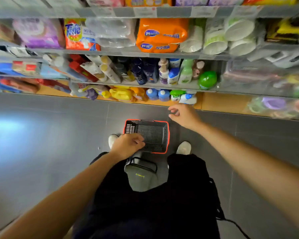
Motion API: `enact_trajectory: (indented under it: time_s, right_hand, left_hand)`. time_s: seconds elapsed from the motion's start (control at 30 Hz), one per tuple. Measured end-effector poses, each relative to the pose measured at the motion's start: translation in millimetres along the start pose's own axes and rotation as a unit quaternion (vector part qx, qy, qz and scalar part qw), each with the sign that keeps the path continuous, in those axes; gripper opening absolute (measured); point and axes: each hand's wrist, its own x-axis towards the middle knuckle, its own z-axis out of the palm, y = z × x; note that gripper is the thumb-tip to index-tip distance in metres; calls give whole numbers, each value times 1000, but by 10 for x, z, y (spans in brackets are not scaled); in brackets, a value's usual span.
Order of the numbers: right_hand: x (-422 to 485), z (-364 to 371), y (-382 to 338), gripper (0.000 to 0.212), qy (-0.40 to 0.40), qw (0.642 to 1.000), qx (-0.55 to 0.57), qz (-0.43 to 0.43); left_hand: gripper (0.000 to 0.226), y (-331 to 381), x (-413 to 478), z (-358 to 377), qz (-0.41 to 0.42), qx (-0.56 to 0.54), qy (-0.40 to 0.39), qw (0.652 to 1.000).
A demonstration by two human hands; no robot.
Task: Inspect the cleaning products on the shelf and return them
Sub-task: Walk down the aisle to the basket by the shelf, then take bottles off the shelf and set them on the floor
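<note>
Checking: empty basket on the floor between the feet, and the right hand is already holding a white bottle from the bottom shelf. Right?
Not quite. In the head view the right hand holds nothing. Its fingers are loosely curled and apart from the white bottle, which stands on the bottom shelf. The rest is right: the basket is empty.

The grey tiled floor (59, 135) is carrying a black basket (130, 128) with a red rim, standing upright near the shelving. The orange-fronted lowest shelf (214, 102) is bearing a yellow jug (121, 94) and white-capped blue bottles (152, 94). The shelf above (145, 85) is holding upright dark blue bottles (145, 71) and, at its right end, a round green bottle (207, 80). The next shelf up (128, 51) is carrying an orange pack (160, 34) and a Tide bag (78, 35).
</note>
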Motion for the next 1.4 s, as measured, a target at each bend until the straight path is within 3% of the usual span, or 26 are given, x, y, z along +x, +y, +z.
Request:
enact_trajectory:
  time_s: [0.17,0.27,0.5,0.63,0.77,0.9,0.97,1.1,1.17,1.23,1.3,1.4]
  right_hand:
    - [1013,670,69,44,-35,998,-46,-14]
    - [1650,1221,151,51,-19,999,-37,-3]
    - [3024,2454,323,57,163,983,74,-38]
    - [3534,2942,443,55,259,961,50,-79]
    - [3745,3119,649,35,348,925,-41,-150]
    - [3658,3125,818,29,333,910,-81,-231]
    - [3518,3082,876,30,313,913,-104,-238]
    - [3044,2951,787,25,360,895,-102,-243]
    - [2741,2894,650,24,373,889,-102,-247]
    - [2454,2801,521,24,381,884,-102,-251]
    - [2184,2704,430,23,395,878,-88,-258]
    - [1879,2608,358,17,427,862,-39,-269]
  left_hand:
    - [20,-533,501,220,2,-26,-5,1000]
    - [33,-1020,915,347,16,-52,-8,998]
    - [17,-2131,2118,542,84,-44,21,995]
    - [28,-2361,2850,390,159,43,6,986]
    - [33,-2443,3433,166,222,159,19,962]
    - [34,-2465,3785,71,271,195,50,941]
    - [36,-2500,3895,80,254,240,34,936]
    - [55,-2523,3967,100,206,295,51,932]
    - [76,-2493,3888,134,217,250,86,940]
    - [87,-2429,3776,208,287,102,66,950]
    - [85,-2356,3662,309,367,-67,-4,928]
    - [81,-2290,3516,449,416,-148,-10,897]
